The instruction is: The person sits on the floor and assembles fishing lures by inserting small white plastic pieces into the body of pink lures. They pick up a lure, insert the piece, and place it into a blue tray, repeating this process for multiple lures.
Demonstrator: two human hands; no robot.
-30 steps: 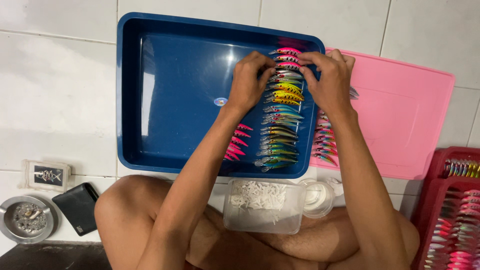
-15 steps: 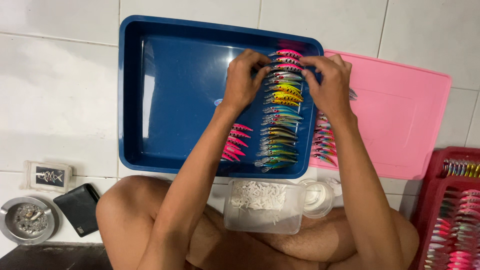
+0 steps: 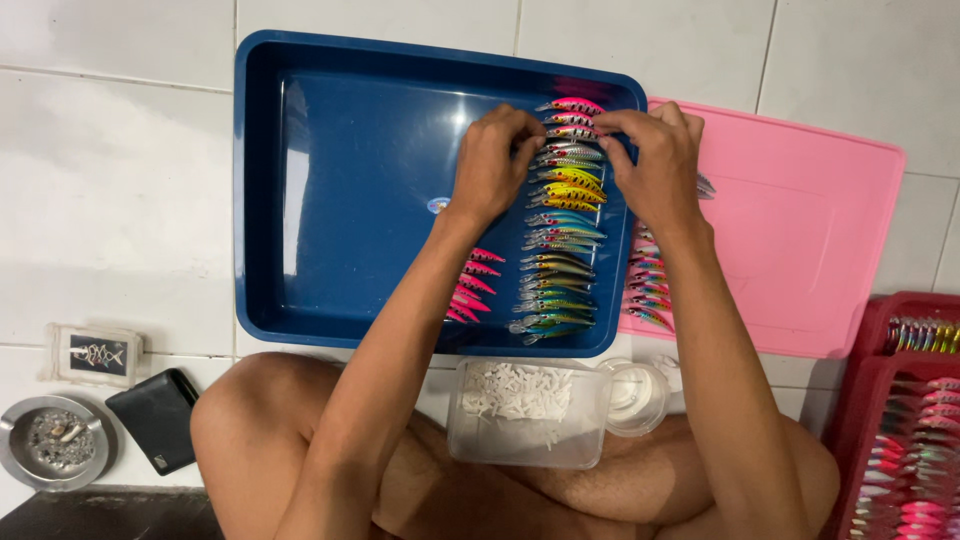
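Hiding lures (image 3: 565,140): fingers (image 3: 520,135).

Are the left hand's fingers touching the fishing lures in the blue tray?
Touching: the head view shows the left hand fingers resting on the fishing lures.

- Bright, even overhead light; soft shadows only.
- White glare streak on blue tray (image 3: 300,180) floor.
- Sharp focus throughout; slight blur at fingertips.
- Mild wide-angle bending at edges.

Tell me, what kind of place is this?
Probably a home workshop for fishing lures. A person sits on a white tiled floor, both hands at a row of painted lures in a blue tray, with more in a red tray.
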